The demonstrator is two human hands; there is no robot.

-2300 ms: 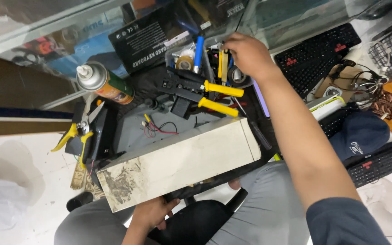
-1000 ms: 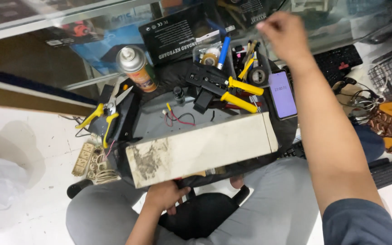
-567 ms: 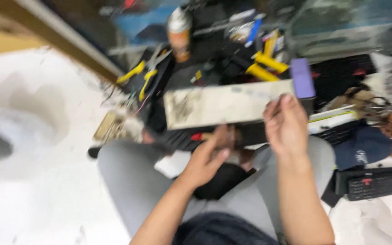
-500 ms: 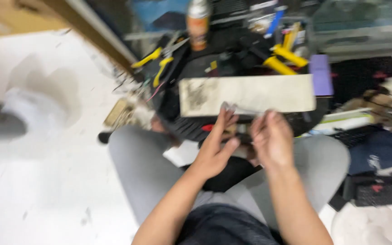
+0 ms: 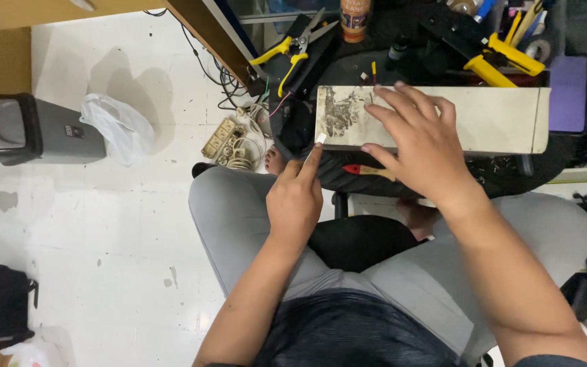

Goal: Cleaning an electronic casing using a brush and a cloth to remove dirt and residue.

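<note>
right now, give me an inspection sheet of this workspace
surface: black tray crowded with tools, over a white floor
job's things: long off-white panel, stained at its left end
clutter: yellow-handled pliers, yellow crimper, spray can, red-handled tool
fingers: right hand flat on the panel; left hand at its lower left corner
cables: tangle beside a power strip
surroundings: grey bin, white bag
</note>
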